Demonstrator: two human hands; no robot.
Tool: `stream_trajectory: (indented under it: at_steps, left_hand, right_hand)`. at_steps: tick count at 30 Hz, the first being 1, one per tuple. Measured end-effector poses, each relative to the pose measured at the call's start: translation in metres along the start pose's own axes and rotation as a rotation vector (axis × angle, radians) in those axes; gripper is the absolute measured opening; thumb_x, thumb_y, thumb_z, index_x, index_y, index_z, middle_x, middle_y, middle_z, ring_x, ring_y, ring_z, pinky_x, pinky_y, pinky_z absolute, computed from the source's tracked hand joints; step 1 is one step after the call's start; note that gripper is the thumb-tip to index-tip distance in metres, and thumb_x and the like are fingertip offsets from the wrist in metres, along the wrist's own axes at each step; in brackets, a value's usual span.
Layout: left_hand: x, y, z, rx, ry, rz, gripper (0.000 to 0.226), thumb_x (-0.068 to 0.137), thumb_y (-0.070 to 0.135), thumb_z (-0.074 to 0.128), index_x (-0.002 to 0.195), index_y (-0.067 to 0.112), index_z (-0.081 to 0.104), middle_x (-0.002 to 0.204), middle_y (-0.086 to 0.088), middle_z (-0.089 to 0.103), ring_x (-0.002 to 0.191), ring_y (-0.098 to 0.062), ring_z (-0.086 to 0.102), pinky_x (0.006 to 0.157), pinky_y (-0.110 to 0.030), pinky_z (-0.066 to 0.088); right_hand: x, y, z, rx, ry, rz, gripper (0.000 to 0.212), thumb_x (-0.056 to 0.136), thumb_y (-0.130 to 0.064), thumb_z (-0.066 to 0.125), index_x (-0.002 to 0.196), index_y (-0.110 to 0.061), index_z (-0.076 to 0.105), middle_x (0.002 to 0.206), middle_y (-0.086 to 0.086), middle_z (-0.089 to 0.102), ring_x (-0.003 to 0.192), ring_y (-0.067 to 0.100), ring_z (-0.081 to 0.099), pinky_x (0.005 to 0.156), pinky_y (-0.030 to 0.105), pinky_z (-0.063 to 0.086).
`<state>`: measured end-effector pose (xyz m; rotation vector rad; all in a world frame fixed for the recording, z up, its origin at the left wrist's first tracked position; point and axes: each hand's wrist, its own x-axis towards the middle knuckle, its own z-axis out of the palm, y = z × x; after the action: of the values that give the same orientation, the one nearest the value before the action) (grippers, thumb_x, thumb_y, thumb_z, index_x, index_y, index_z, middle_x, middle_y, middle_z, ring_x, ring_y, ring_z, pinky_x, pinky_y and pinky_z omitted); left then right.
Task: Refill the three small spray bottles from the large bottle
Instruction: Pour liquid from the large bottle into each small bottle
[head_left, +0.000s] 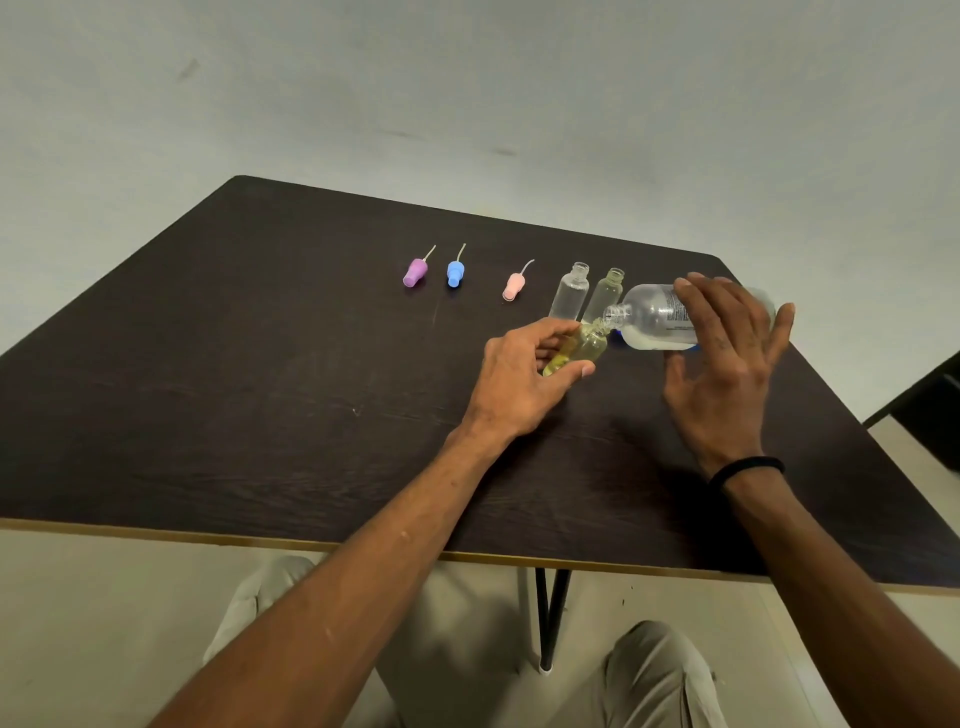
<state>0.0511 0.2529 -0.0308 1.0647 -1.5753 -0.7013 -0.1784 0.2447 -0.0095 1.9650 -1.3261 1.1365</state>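
I am tilting the large bottle (660, 318) in my right grip (727, 364) so its neck meets the small spray bottle (584, 347) my left grip (524, 379) is grasping at a slant

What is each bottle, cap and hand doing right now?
Large bottle: uncapped, tipped on its side, mouth at the small bottle's mouth.
Held small bottle: tilted, uncapped, yellowish liquid inside.
Clear small bottle: upright, uncapped, looks empty.
Second small bottle: upright, uncapped.
Purple spray cap: off, lying on the table.
Blue spray cap: off, lying.
Pink spray cap: off, lying.
Left hand: grips the held small bottle.
Right hand: holds the large bottle.
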Motion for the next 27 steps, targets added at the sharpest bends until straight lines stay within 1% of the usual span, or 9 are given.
stream_trajectory:
  at_steps: [10, 14, 18, 24, 27]
  left_hand:
    - [-0.0004, 0.0001, 0.0009, 0.008, 0.000, -0.009, 0.053, 0.086, 0.025, 0.087, 0.135, 0.018, 0.070, 0.119, 0.002, 0.077, 0.109, -0.004, 0.071, 0.095, -0.022, 0.059]
    - [-0.0004, 0.0009, 0.0003, 0.017, -0.007, -0.005, 0.054, 0.086, 0.025, 0.087, 0.136, 0.018, 0.069, 0.122, 0.002, 0.076, 0.110, -0.004, 0.070, 0.096, -0.019, 0.058]
    - [-0.0010, 0.0003, 0.0005, 0.009, 0.003, -0.006, 0.053, 0.085, 0.024, 0.088, 0.135, 0.018, 0.070, 0.119, 0.002, 0.077, 0.108, -0.003, 0.070, 0.094, -0.015, 0.057]
    - [-0.0008, 0.0003, 0.0014, 0.003, 0.000, -0.008, 0.053, 0.085, 0.024, 0.088, 0.134, 0.018, 0.070, 0.118, 0.003, 0.077, 0.108, -0.003, 0.071, 0.096, -0.022, 0.059]
    - [-0.0007, 0.0010, 0.0012, -0.001, 0.000, -0.010, 0.052, 0.085, 0.023, 0.088, 0.134, 0.018, 0.070, 0.118, 0.003, 0.077, 0.107, -0.002, 0.071, 0.095, -0.022, 0.059]
  right_hand:
    - [0.0006, 0.0016, -0.0005, -0.001, 0.005, -0.010, 0.077, 0.081, 0.011, 0.072, 0.151, -0.015, 0.057, 0.155, 0.004, 0.056, 0.150, 0.025, 0.044, 0.126, 0.072, 0.008]
    - [0.0000, 0.0019, 0.0000, -0.001, 0.001, -0.010, 0.076, 0.081, 0.010, 0.073, 0.151, -0.015, 0.057, 0.155, 0.004, 0.056, 0.150, 0.025, 0.043, 0.125, 0.073, 0.009]
    - [-0.0003, 0.0024, 0.0000, 0.002, 0.007, -0.013, 0.076, 0.081, 0.011, 0.073, 0.150, -0.015, 0.057, 0.154, 0.005, 0.056, 0.150, 0.025, 0.043, 0.124, 0.075, 0.010]
    - [0.0001, 0.0022, -0.0006, 0.004, 0.008, -0.017, 0.076, 0.080, 0.012, 0.073, 0.150, -0.015, 0.058, 0.154, 0.005, 0.057, 0.150, 0.026, 0.044, 0.125, 0.074, 0.010]
    - [0.0004, 0.0025, -0.0007, 0.003, 0.008, -0.016, 0.077, 0.080, 0.012, 0.073, 0.150, -0.014, 0.058, 0.154, 0.005, 0.057, 0.150, 0.026, 0.044, 0.125, 0.074, 0.009]
